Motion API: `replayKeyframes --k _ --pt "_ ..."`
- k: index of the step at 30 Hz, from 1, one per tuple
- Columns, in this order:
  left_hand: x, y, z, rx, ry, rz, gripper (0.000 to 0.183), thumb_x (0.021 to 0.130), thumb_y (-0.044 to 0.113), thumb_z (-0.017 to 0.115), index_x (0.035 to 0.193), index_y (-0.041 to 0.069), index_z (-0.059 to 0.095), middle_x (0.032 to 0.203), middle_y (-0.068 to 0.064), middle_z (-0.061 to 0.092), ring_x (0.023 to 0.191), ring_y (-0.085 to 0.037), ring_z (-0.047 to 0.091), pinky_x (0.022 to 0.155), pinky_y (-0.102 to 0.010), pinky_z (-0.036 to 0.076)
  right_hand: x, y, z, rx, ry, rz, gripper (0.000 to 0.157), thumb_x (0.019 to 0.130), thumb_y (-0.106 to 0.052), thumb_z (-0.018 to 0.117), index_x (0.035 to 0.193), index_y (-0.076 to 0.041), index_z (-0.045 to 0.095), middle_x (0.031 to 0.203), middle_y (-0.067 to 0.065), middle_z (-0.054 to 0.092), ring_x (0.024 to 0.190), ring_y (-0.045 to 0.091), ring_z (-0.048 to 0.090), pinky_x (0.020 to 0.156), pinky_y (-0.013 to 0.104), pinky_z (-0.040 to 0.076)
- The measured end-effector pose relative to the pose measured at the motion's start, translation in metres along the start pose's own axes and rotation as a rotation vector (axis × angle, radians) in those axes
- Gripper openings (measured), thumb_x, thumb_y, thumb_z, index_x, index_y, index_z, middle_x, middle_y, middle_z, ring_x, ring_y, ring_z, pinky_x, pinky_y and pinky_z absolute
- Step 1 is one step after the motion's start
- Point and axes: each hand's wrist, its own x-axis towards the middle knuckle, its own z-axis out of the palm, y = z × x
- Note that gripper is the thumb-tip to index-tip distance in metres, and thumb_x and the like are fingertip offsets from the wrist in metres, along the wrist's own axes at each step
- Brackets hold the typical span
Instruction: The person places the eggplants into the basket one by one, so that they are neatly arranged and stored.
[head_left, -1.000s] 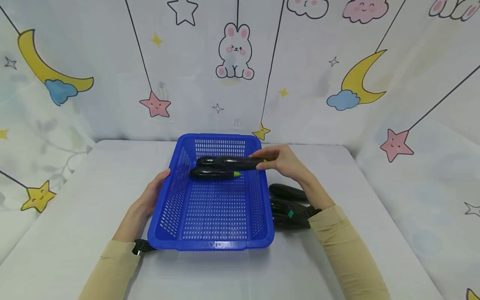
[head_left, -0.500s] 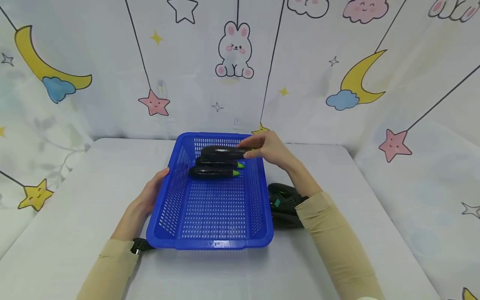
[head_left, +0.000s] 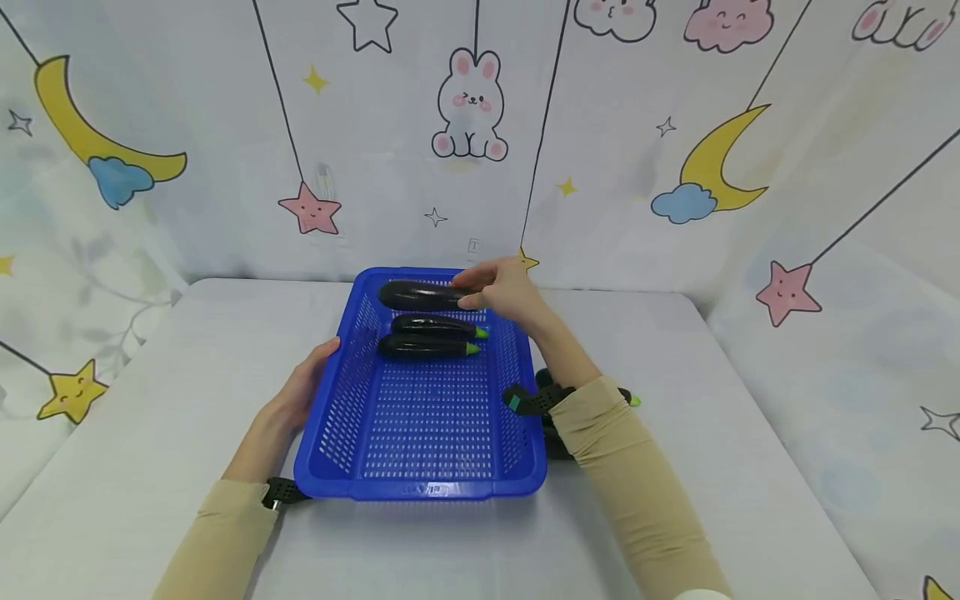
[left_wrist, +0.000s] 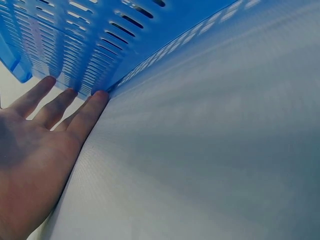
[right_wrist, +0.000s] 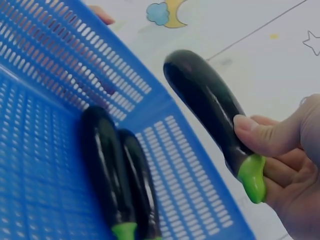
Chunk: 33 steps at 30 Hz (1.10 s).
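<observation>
This looks like a small staged booth around a white table [head_left: 675, 350]. A printed sheet [head_left: 210, 83] hangs behind it and along both sides of the frame, showing a rabbit [head_left: 471, 104] at upper centre and a yellow moon [head_left: 63, 108] at upper left. Whether home or studio, I cannot tell.

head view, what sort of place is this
Probably a makeshift indoor filming corner rather than a kitchen, despite the eggplants in the blue basket: a white table has a cartoon-printed backdrop behind it and along its sides, and there is a black band on each wrist.
</observation>
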Motion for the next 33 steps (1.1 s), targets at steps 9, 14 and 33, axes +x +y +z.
replayKeyframes --k 9,14,33 --pt "0.002 -0.005 0.000 0.023 0.025 -0.008 0.083 0.102 0.057 0.027 0.159 0.006 -0.004 0.130 -0.014 0.047 0.107 -0.021 0.063 0.086 -0.038 0.057 0.005 0.010 0.025 -0.022 0.019 0.066 0.026 0.083 0.003 0.077 0.108 -0.004 0.076 0.107 0.010 0.075 0.098 0.021 0.070 0.084 0.032 0.058" --pt "0.002 -0.004 -0.001 0.007 0.021 -0.011 0.083 0.102 0.057 0.027 0.159 0.007 -0.005 0.130 -0.013 0.048 0.107 -0.021 0.063 0.085 -0.037 0.057 0.006 0.016 0.033 -0.064 0.029 0.080 0.024 0.082 0.000 0.078 0.105 -0.007 0.077 0.104 0.007 0.076 0.098 0.020 0.070 0.082 0.032 0.057" --pt "0.001 -0.003 -0.004 0.017 0.011 -0.003 0.082 0.101 0.058 0.026 0.160 0.009 -0.003 0.135 -0.014 0.044 0.110 -0.021 0.062 0.088 -0.040 0.056 0.006 0.038 0.045 -0.065 -0.070 0.095 0.027 0.084 -0.002 0.077 0.111 -0.005 0.074 0.108 0.009 0.074 0.103 0.021 0.069 0.086 0.033 0.058"
